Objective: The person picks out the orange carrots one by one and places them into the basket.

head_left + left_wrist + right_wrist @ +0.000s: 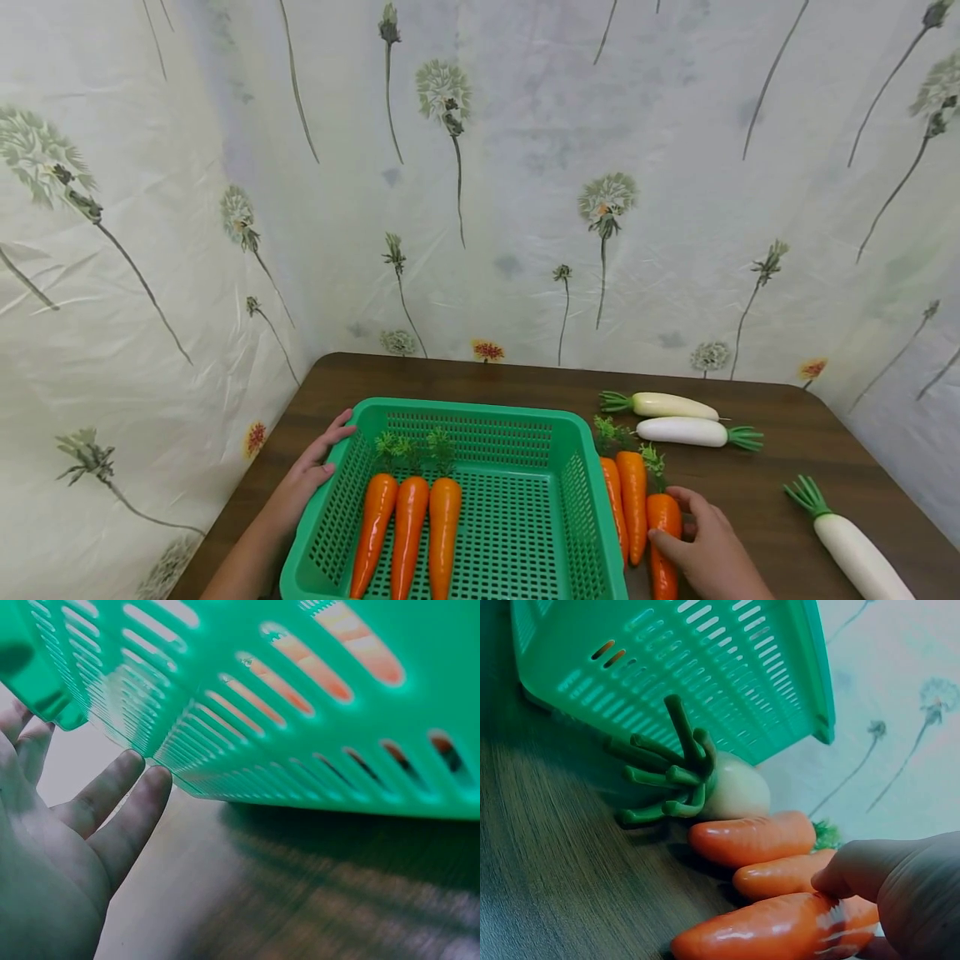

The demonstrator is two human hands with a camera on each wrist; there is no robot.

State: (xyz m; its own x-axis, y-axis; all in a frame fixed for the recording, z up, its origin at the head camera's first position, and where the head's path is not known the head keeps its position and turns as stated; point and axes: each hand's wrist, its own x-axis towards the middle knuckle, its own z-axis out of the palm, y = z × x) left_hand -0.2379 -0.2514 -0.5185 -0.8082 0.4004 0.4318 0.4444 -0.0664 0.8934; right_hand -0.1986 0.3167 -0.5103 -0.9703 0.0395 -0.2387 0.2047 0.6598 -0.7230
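Note:
A green slotted plastic basket (480, 407) stands on the table, with three orange carrots (410, 525) side by side in its left half. My left hand (306, 477) rests at the basket's left rim; in the left wrist view its fingers (135, 817) are extended against the outer wall. Right of the basket, my right hand (708, 546) holds a carrot (663, 517) between thumb and fingers. Two more carrots, a middle one (633, 492) and one partly hidden by the basket (611, 492), lie beside it. The held carrot's lower end is cut off in the head view.
Behind the carrots lie two white radishes, one cream (675, 406) and one whiter (682, 432). Another radish (862, 554) lies at the far right. Close to the basket wall, the right wrist view shows a radish (739, 787). A flower-patterned curtain (517, 208) hangs behind the brown table (450, 372).

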